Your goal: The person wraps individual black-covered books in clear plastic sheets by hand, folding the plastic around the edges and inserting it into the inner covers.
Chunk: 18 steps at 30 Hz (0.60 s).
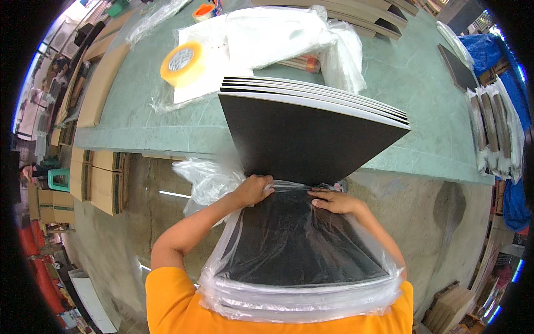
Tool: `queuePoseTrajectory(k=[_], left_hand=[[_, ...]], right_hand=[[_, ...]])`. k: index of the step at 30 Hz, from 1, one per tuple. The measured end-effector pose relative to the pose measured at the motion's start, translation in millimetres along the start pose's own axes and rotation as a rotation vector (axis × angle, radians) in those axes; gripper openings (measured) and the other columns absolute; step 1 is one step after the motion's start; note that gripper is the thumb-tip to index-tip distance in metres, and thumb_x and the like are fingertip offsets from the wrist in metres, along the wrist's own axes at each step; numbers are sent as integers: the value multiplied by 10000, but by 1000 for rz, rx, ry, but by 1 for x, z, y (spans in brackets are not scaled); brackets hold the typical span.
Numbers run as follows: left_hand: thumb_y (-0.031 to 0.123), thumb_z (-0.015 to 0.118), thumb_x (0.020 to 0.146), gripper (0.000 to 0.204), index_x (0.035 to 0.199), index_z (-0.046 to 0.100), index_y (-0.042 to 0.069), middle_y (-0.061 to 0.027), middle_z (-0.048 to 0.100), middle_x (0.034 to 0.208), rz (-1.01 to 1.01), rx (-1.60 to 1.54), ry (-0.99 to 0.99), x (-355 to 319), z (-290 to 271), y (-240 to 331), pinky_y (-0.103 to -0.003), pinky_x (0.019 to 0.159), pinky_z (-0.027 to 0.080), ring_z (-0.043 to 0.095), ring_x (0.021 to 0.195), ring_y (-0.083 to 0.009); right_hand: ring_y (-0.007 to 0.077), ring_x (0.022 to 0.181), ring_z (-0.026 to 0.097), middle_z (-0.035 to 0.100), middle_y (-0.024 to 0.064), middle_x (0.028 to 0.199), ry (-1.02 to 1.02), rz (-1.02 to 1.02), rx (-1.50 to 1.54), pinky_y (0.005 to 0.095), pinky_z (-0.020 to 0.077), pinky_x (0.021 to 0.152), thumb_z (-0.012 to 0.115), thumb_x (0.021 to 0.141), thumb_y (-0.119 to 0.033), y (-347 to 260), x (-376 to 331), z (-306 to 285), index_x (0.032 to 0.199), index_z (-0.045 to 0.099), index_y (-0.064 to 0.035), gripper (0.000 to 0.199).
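Observation:
A stack of several flat black boards with white edges (311, 136) rests with its far end on the green table (183, 131) and its near end against my body. A clear plastic bag (295, 250) covers the near half of the stack. My left hand (253, 189) grips the bag's open edge at the left. On the right of that edge, my right hand (334, 201) lies flat on the plastic with fingers pressed to the top board.
A yellow tape roll (181, 62) lies on a white sheet at the table's left, with loose clear bags (278, 33) behind it. Crumpled plastic (208, 178) hangs below the table edge. Cardboard boxes (103, 181) stand at left; wrapped boards (492, 128) lie at right.

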<state>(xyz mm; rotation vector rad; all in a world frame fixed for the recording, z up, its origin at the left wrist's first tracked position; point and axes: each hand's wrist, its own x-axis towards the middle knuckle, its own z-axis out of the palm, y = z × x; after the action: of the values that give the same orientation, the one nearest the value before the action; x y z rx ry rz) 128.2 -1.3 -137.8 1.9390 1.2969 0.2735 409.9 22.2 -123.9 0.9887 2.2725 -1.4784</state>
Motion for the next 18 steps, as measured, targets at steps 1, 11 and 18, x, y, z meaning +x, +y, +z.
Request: queuePoseTrajectory(k=[1,11,18], left_hand=[[185,571,781,175,788,532,15,-159,575,759,82,-74,62,9,-8,12,-368,646,458,576,723,-316],[175,512,843,213,696,526,21,-37,532,642,147,-774,745,7,-164,145,-213,531,393,486,551,-83],[189,587,794,171,779,580,19,-43,544,573,128,-401,408,-4,-137,143,-224,511,398,523,557,-84]], right_hand=[[327,1135,404,400,168,1259,-54,48,-22,398,316,938,389,839,-498,-12,6,-15,1236,398,-52,597],[42,660,519,593,4,761,165,-384,719,191,422,611,611,783,-129,-106,-39,-79,915,569,8,195],[149,941,496,526,108,1039,191,-563,759,275,398,810,702,685,-233,-115,-29,-80,1052,521,11,477]])
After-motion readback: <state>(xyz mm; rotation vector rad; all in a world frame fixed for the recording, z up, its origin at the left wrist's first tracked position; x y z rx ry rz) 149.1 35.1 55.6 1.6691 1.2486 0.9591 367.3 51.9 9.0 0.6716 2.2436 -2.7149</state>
